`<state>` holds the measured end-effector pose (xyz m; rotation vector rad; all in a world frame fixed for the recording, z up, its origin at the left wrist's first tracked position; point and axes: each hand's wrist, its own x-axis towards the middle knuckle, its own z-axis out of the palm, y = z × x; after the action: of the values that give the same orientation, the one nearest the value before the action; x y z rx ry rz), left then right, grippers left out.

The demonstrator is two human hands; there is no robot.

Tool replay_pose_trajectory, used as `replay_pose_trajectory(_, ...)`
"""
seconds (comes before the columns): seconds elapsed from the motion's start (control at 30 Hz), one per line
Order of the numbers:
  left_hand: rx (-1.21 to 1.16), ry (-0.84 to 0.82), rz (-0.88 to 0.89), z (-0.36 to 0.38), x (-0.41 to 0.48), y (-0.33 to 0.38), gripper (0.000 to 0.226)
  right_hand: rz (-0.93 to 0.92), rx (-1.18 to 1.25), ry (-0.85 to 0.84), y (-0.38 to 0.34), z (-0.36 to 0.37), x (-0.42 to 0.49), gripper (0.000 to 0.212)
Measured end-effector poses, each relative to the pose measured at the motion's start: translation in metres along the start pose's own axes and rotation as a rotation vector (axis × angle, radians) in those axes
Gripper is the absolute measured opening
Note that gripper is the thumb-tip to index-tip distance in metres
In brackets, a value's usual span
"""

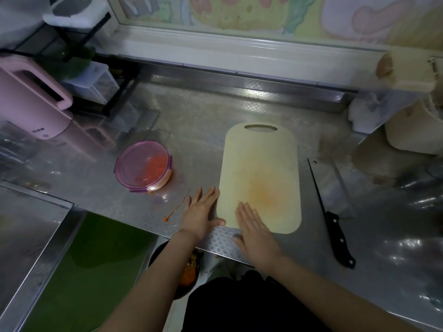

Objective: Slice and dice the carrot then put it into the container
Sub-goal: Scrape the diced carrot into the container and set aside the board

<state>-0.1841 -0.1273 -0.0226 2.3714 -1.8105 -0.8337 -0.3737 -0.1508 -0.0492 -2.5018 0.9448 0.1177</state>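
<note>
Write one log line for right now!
carrot: in container, lid on | board: no carrot, orange stain | knife: counter, right of board | left hand: flat at board's edge | right hand: flat on board

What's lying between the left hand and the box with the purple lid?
A thin orange carrot scrap lies on the steel counter, between the left hand and the container. The head view shows it.

I stand at an embossed steel counter [196, 121] that shines in soft light. Along its far edge runs a white window frame [239, 47], its glass [239, 10] covered with pastel pictures. A black rack [122, 95] stands far left; near left, below, the floor [96, 271] is green.
</note>
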Motion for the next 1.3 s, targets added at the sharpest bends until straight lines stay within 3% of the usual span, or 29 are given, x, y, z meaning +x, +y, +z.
replay_pose_trajectory(0.1, 0.094, 0.003, 0.016, -0.002, 0.0, -0.001, 0.085, -0.164, -0.067, -0.049, -0.007, -0.001, 0.001, 0.065)
replay_pose_trajectory(0.2, 0.126, -0.014, 0.027, -0.004, 0.001, -0.002, 0.082, -0.3, -0.107, -0.126, 0.003, -0.012, -0.003, 0.068)
replay_pose_trajectory(0.3, 0.139, -0.035, 0.034, -0.006, 0.003, -0.005, 0.082, -0.458, -0.017, -0.196, 0.014, -0.026, -0.017, 0.063)
replay_pose_trajectory(0.37, 0.139, -0.044, 0.034, -0.005, 0.003, -0.006, 0.083, -0.439, -0.036, -0.218, 0.026, -0.029, -0.027, 0.052)
replay_pose_trajectory(0.5, 0.091, -0.038, 0.032, -0.005, 0.003, -0.006, 0.083, -0.274, 0.092, -0.144, 0.032, -0.035, -0.028, 0.061)
replay_pose_trajectory(0.57, 0.085, -0.04, 0.031, -0.006, 0.003, -0.006, 0.084, -0.318, 0.075, -0.132, 0.032, -0.032, -0.028, 0.067)
replay_pose_trajectory(0.63, 0.088, -0.04, 0.032, -0.006, 0.002, -0.005, 0.084, -0.387, 0.082, -0.063, 0.03, -0.029, -0.034, 0.056)
replay_pose_trajectory(0.7, 0.094, -0.031, 0.033, -0.006, 0.002, -0.006, 0.083, -0.264, 0.257, 0.046, 0.03, -0.032, -0.04, 0.04)
replay_pose_trajectory(0.77, 0.091, -0.03, 0.032, -0.005, 0.002, -0.005, 0.083, -0.082, 0.377, 0.307, 0.037, -0.035, -0.044, 0.035)
replay_pose_trajectory(0.87, 0.084, -0.036, 0.031, -0.004, 0.002, -0.005, 0.083, 0.294, 0.34, 0.508, 0.06, -0.04, -0.051, 0.022)
replay_pose_trajectory(0.93, 0.087, -0.037, 0.032, -0.004, 0.002, -0.004, 0.083, 0.54, 0.381, 0.474, 0.077, -0.041, -0.054, 0.006)
replay_pose_trajectory(1.0, 0.088, -0.04, 0.027, -0.005, 0.002, -0.004, 0.083, 0.675, 0.566, 0.41, 0.085, -0.038, -0.057, 0.01)
replay_pose_trajectory(1.07, 0.092, -0.041, 0.023, -0.004, 0.003, -0.004, 0.083, 0.755, 0.782, 0.339, 0.081, -0.041, -0.056, 0.006)
replay_pose_trajectory(1.2, 0.108, -0.036, 0.025, -0.004, 0.004, -0.004, 0.083, 0.924, 1.136, 0.178, 0.07, -0.059, -0.052, 0.03)
replay_pose_trajectory(1.3, 0.109, -0.027, 0.02, -0.003, 0.004, -0.004, 0.084, 0.893, 1.261, 0.098, 0.065, -0.073, -0.05, 0.035)
